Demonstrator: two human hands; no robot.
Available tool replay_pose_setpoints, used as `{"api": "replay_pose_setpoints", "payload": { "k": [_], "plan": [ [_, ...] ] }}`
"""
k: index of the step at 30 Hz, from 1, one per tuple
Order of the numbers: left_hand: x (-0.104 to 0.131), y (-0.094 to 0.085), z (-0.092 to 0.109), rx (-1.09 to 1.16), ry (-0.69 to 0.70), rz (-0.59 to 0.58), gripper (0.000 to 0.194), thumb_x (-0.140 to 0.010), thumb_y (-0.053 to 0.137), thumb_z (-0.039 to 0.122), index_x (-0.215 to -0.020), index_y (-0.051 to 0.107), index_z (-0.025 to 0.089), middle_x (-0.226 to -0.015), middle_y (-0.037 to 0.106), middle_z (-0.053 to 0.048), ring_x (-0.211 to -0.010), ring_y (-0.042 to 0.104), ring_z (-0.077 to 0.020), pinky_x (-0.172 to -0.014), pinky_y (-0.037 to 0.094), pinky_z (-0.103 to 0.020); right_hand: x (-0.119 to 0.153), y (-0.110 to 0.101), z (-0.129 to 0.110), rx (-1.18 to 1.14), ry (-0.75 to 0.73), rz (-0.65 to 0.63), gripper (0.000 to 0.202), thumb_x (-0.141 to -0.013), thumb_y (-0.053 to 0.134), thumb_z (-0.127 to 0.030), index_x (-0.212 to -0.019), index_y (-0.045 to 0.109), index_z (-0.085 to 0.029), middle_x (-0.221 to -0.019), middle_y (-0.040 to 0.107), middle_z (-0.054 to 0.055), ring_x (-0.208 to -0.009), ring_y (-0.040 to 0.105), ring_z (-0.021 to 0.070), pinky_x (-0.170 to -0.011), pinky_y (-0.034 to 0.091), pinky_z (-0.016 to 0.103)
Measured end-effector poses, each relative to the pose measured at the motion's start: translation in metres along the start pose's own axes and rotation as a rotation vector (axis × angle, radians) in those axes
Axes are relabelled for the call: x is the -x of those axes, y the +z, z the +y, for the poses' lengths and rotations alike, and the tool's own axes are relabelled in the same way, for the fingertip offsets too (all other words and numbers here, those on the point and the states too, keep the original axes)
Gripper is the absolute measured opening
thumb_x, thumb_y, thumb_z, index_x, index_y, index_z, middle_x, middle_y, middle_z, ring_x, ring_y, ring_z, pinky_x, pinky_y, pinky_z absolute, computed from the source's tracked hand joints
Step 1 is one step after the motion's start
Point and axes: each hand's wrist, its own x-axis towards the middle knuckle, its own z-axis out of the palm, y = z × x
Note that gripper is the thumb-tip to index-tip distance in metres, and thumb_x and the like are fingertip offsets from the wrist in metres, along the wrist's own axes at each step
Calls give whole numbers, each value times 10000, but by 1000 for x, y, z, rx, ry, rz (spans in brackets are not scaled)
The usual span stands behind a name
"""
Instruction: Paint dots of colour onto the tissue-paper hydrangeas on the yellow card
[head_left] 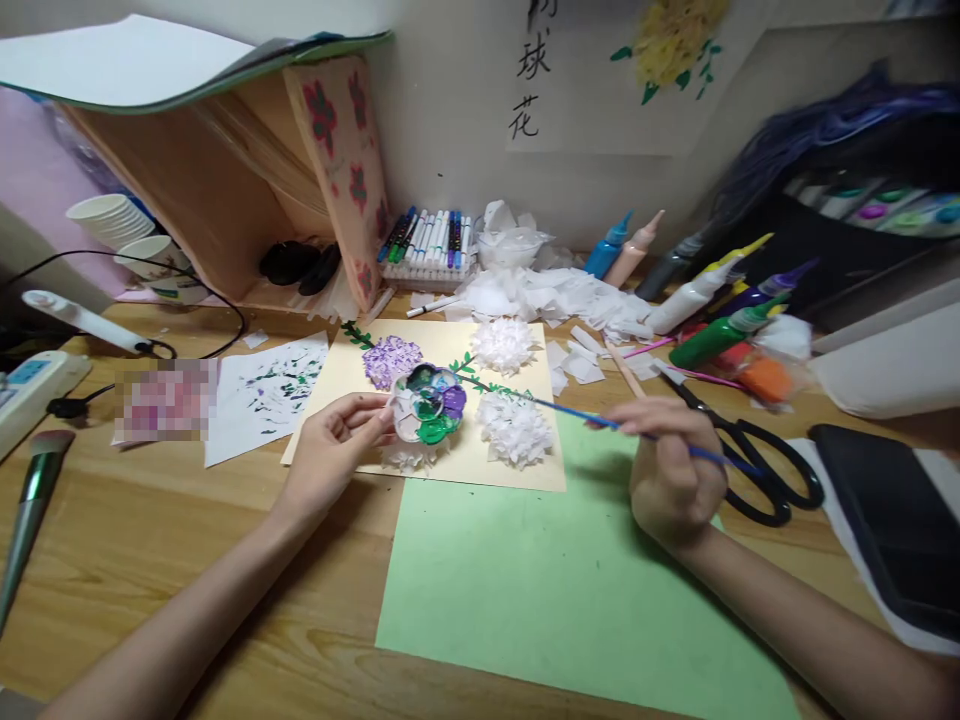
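Pinched at its left rim, a flower-shaped paint palette (pixel 407 424) with green, purple and white paint is in my left hand (pixel 334 445). It hovers over a cream sheet (pixel 345 400) bearing a purple-tinted paper flower (pixel 392 362), white ruffled paper flowers (pixel 516 430) and painted green leaves. My right hand (pixel 679 465) grips a thin blue paintbrush (pixel 577 413), whose tip end points left towards the palette. Whether the bristles touch the palette I cannot tell. Under my right hand lies a green sheet (pixel 517 590).
Black-handled scissors (pixel 750 470) and a dark tablet-like slab (pixel 892 530) lie at right. Paint bottles (pixel 720 335), torn white paper (pixel 555 300) and a marker rack (pixel 427 245) stand behind. Left are a paint-spotted sheet (pixel 262 400) and a large makeup brush (pixel 34 500).
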Motion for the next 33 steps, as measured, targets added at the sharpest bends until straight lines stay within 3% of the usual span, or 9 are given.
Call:
{"api": "replay_pose_setpoints", "payload": {
  "k": [2, 5, 20, 29, 33],
  "plan": [
    [-2, -2, 0, -24, 1, 21, 411, -661, 736, 471, -921, 673, 159, -942, 705, -67, -823, 689, -209, -765, 592, -300, -13, -3, 12, -166, 152, 209, 177, -855, 470, -299, -725, 569, -231, -711, 573, 10, -703, 566, 163, -616, 454, 312],
    [-4, -4, -2, -48, 0, 51, 439, -638, 746, 485, -922, 675, 158, -958, 703, -74, -827, 690, -225, -766, 595, -321, -28, -7, 27, -181, 230, 245, 219, -878, 436, -328, -708, 514, -214, -667, 512, -8, -607, 544, 129, -530, 432, 265],
    [-6, -7, -5, -28, -29, 63, 384, -647, 761, 449, -912, 668, 187, -932, 710, -34, -796, 688, -175, -764, 585, -246, -26, -8, 27, -140, 268, 122, 243, -905, 424, -326, -716, 527, -213, -691, 497, -2, -613, 547, 125, -563, 465, 269],
    [-7, -7, -6, -26, -28, 70, 377, -639, 772, 450, -901, 672, 197, -926, 702, -21, -774, 677, -151, -752, 583, -223, -25, -8, 26, -113, 254, 124, 243, -909, 418, -321, -720, 520, -208, -712, 485, -4, -659, 547, 124, -595, 460, 270],
    [-6, -6, -5, -23, -25, 71, 375, -640, 771, 455, -897, 675, 200, -923, 701, -19, -761, 674, -142, -744, 581, -210, -25, -8, 25, -145, 214, 185, 245, -906, 422, -319, -709, 512, -206, -696, 471, -9, -651, 540, 122, -580, 456, 262]
  ]
}}
